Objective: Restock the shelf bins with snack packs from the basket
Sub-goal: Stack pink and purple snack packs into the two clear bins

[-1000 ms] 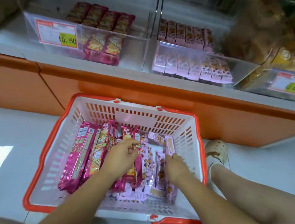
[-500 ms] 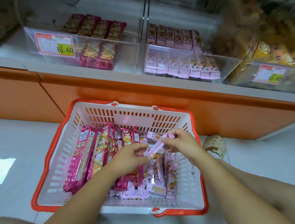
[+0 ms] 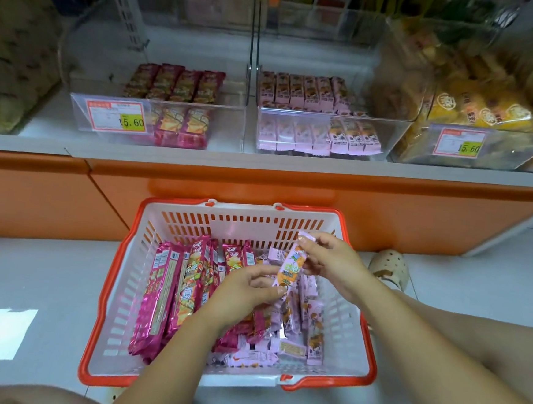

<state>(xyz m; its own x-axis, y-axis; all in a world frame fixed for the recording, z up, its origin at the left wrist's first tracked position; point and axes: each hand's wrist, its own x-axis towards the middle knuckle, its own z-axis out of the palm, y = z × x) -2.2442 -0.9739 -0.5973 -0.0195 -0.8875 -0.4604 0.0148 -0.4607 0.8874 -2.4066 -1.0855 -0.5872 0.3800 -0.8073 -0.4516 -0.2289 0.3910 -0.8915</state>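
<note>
A white basket with an orange rim (image 3: pixel 124 286) stands on the floor below the shelf. Long magenta snack packs (image 3: pixel 162 292) lie in its left half and small pale pink packs (image 3: pixel 306 329) in its right half. Above the basket, both hands hold one small pink pack (image 3: pixel 290 269): my right hand (image 3: pixel 330 264) pinches its top end and my left hand (image 3: pixel 245 289) pinches its bottom end. On the shelf, a clear bin (image 3: pixel 105 131) holds magenta packs and the bin beside it (image 3: pixel 389 128) holds pale pink packs.
A third clear bin (image 3: pixel 517 161) at the right holds yellow snack bags and carries a price tag. An orange shelf base (image 3: pixel 385 211) runs behind the basket. My foot in a beige clog (image 3: pixel 390 269) rests right of the basket, on a pale tiled floor.
My right hand took a small pink pack out of the basket and raised it. My left hand left the magenta packs and took hold of the pink pack's lower end. The view tilted up.
</note>
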